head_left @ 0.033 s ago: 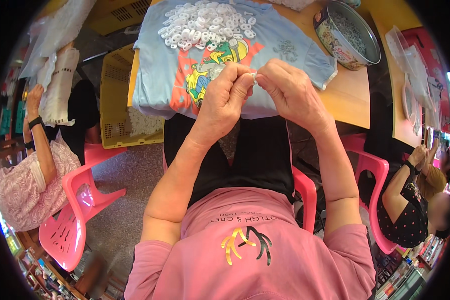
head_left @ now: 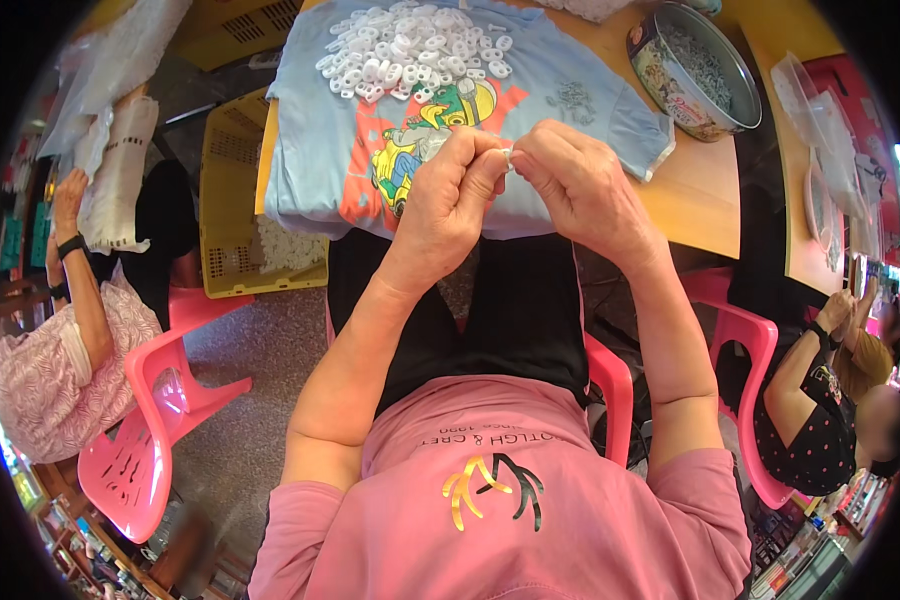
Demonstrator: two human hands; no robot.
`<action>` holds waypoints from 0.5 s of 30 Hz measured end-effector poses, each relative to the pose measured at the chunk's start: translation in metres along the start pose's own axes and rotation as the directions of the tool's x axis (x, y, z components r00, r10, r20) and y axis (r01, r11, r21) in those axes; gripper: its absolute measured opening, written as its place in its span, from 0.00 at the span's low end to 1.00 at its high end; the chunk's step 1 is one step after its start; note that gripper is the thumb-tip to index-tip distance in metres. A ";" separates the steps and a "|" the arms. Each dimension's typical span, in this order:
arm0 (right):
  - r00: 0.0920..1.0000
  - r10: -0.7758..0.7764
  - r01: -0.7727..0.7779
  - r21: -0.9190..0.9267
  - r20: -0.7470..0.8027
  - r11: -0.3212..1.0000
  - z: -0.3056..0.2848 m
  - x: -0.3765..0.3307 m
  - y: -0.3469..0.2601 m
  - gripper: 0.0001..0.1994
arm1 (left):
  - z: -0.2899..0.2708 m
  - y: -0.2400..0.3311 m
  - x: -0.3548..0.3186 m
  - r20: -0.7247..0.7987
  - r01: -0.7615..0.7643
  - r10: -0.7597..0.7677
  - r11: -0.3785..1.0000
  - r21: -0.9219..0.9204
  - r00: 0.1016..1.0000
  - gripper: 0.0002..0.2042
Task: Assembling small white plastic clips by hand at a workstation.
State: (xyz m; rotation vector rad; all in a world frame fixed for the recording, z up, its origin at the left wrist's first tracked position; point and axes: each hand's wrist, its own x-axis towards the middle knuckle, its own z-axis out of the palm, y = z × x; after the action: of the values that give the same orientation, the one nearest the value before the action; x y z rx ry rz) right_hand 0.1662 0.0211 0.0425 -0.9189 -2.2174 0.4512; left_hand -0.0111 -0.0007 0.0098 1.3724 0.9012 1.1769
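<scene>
Closed in thumb-and-finger pinches, the left hand (head_left: 448,200) and the right hand (head_left: 588,195) meet over the near edge of a pale blue cloth shirt (head_left: 310,135), gripping between their fingertips a small white piece, apparently plastic (head_left: 508,157). Only a sliver of that piece shows, so its outline, and whether a metal bit sits in it, cannot be told. Beyond the hands, on the shirt, lies a loose heap of small white oval plastic pieces with holes through them (head_left: 400,50); to its right, also on the cloth, is a sparse scatter of tiny grey metal-looking parts (head_left: 572,100). Farther right, on the light brown wooden table (head_left: 705,205), stands a round tin with a colourful printed wall (head_left: 665,95), holding many more small grey parts (head_left: 705,75). Judging by this layout, the step in hand is close fingertip work on one white piece, probably joining a grey part to it, though the fingers hide the contact itself. What the next move seems to call for is a steady left pinch while the right fingertips press or turn in line with the piece, with little wrist movement; a skewed push could let something so small slip out onto the shirt or down toward the lap.
</scene>
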 end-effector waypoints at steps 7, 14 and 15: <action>1.000 0.002 -0.002 -0.040 -0.013 0.999 0.008 0.002 -0.001 0.07 | -0.001 -0.003 0.000 -0.023 -0.033 0.033 0.999 0.022 0.999 0.05; 0.961 0.275 -0.267 0.210 -0.009 0.941 -0.004 0.026 0.030 0.08 | 0.003 -0.007 0.001 -0.107 -0.011 0.003 0.998 -0.067 0.994 0.07; 0.963 0.251 -0.248 0.047 -0.102 0.968 0.000 0.030 0.041 0.08 | 0.003 -0.007 0.001 -0.106 -0.015 0.008 0.998 -0.069 0.994 0.07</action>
State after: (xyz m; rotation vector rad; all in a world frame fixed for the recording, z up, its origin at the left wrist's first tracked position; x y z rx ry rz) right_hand 0.1705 0.0711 0.0348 -1.1832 -1.9995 0.5410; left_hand -0.0069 0.0004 0.0034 1.2703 0.9195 1.2880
